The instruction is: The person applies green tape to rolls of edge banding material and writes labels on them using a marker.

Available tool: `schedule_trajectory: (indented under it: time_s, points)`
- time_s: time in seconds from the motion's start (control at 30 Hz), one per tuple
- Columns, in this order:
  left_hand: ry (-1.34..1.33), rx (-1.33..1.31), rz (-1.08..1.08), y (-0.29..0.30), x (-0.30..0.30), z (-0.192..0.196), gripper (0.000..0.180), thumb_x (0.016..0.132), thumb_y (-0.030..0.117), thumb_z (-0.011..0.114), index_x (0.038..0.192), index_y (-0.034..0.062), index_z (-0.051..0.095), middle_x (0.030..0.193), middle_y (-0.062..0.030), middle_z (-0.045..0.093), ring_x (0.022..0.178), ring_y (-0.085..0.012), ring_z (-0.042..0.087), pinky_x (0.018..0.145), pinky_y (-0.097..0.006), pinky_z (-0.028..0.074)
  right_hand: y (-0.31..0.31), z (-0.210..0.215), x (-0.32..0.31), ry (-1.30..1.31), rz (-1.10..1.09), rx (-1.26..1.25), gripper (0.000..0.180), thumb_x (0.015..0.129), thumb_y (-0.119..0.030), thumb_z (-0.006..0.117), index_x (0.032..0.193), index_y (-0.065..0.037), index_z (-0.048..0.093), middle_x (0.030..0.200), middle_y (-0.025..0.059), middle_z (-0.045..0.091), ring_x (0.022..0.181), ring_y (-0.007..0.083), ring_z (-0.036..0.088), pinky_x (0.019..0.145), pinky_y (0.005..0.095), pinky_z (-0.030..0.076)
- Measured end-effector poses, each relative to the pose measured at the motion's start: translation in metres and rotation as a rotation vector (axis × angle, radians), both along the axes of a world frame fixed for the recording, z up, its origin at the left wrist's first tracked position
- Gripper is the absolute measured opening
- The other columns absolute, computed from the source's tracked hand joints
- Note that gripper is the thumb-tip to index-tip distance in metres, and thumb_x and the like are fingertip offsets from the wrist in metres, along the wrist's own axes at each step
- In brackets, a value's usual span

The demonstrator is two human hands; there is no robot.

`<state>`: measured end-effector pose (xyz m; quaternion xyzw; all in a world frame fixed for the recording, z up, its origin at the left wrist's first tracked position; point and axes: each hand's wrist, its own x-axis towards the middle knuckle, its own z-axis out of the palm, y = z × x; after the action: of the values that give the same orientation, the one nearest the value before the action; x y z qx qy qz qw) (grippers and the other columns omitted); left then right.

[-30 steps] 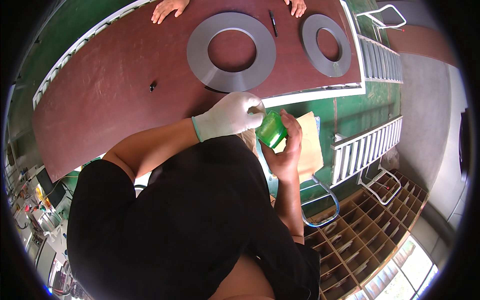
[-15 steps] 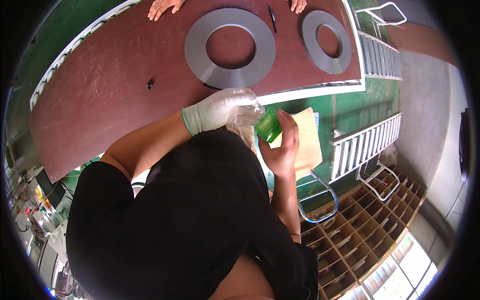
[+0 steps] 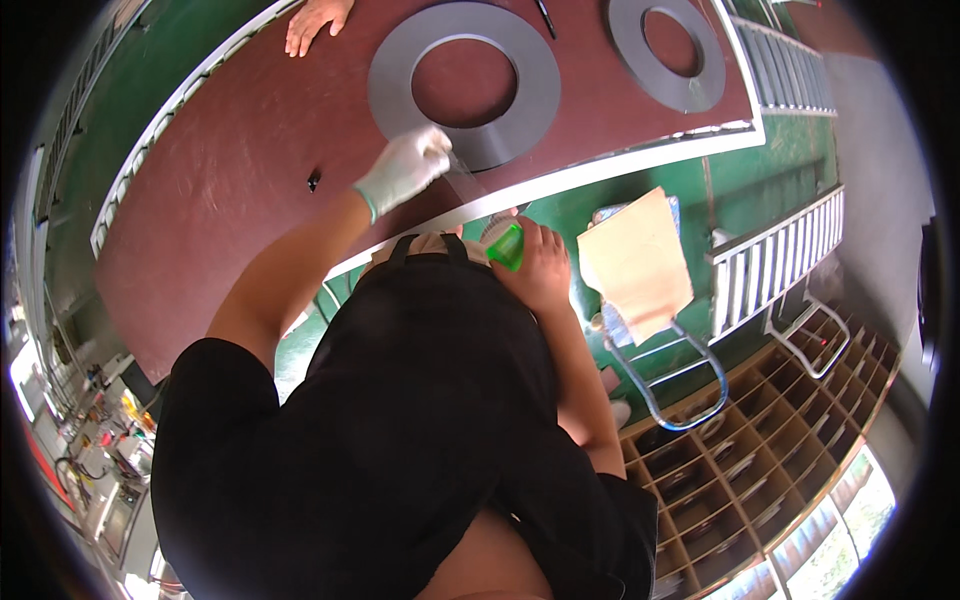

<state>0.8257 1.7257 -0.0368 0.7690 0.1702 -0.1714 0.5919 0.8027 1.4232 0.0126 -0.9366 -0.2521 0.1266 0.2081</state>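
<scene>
In a white glove, my left hand (image 3: 408, 170) is closed in a pinch above the near edge of the table, next to a large flat grey ring-shaped coil (image 3: 395, 80). From its fingers a clear strip of tape (image 3: 465, 187) slants down toward a green tape roll (image 3: 507, 247). My bare right hand (image 3: 543, 268) wraps round that roll, close in front of my body. A second grey ring-shaped coil (image 3: 712, 72) lies farther right on the table.
The dark red table (image 3: 220, 170) has a white edge. A co-worker's hand (image 3: 318, 22) rests at its far side. A black pen (image 3: 546, 18) and a small black object (image 3: 314, 181) lie there. Cardboard (image 3: 640, 265) covers a blue-framed chair (image 3: 690, 415). Wooden compartments (image 3: 760, 460) stand right.
My left hand has moved up and left, away from the roll, and a clear strip now stretches between them. My right hand with the tape roll has shifted slightly left.
</scene>
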Motion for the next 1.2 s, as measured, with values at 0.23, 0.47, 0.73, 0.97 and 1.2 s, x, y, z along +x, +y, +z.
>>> schedule_trajectory:
  time_s: [0.23,0.47,0.73,0.97,1.2]
  points:
    - [-0.042,0.673,-0.325,0.023,0.085,-0.042,0.019,0.095,0.009,0.064,0.113,0.0064,0.069,0.104,-0.0152,0.077,0.099,-0.0334,0.073,0.089,-0.044,0.056,0.056,-0.014,0.016,0.213,-0.037,-0.099,0.078,0.078,-0.046,0.085,0.136,-0.004,0.053,0.110,0.0167,0.070,0.109,0.0374,0.070,0.091,0.0483,0.059]
    - [-0.143,0.626,-0.444,0.028,0.081,-0.063,0.019,0.097,0.013,0.062,0.113,0.0076,0.071,0.107,-0.0137,0.077,0.100,-0.0302,0.075,0.089,-0.041,0.057,0.033,-0.046,0.015,0.371,-0.252,-0.039,0.096,0.078,-0.050,0.084,0.154,-0.005,0.046,0.122,0.0209,0.071,0.117,0.0399,0.068,0.098,0.0487,0.057]
    - [-0.682,0.766,-0.400,0.016,0.039,-0.058,0.024,0.087,0.012,0.072,0.110,0.0052,0.070,0.118,-0.0155,0.072,0.110,-0.0373,0.065,0.097,-0.052,0.053,-0.029,-0.054,0.007,0.343,-0.377,0.055,0.090,0.080,-0.055,0.084,0.149,-0.005,0.054,0.134,0.0244,0.067,0.123,0.0413,0.067,0.102,0.0495,0.055]
    - [-0.423,0.977,-0.566,-0.019,-0.029,-0.032,0.032,0.084,0.041,0.080,0.098,0.0120,0.075,0.108,-0.0057,0.070,0.106,-0.0312,0.063,0.099,-0.048,0.049,-0.070,-0.051,0.003,0.459,-0.636,0.264,0.080,0.081,-0.043,0.088,0.142,-0.003,0.057,0.128,0.0265,0.069,0.115,0.0436,0.069,0.097,0.0486,0.055]
    - [-0.474,1.079,-0.641,-0.003,-0.022,-0.050,0.015,0.086,0.028,0.076,0.085,0.0139,0.073,0.099,-0.0038,0.066,0.100,-0.0270,0.062,0.100,-0.047,0.048,-0.099,-0.056,0.001,0.366,-0.640,0.284,0.076,0.082,-0.040,0.088,0.142,-0.004,0.057,0.119,0.0275,0.071,0.110,0.0439,0.070,0.096,0.0484,0.055]
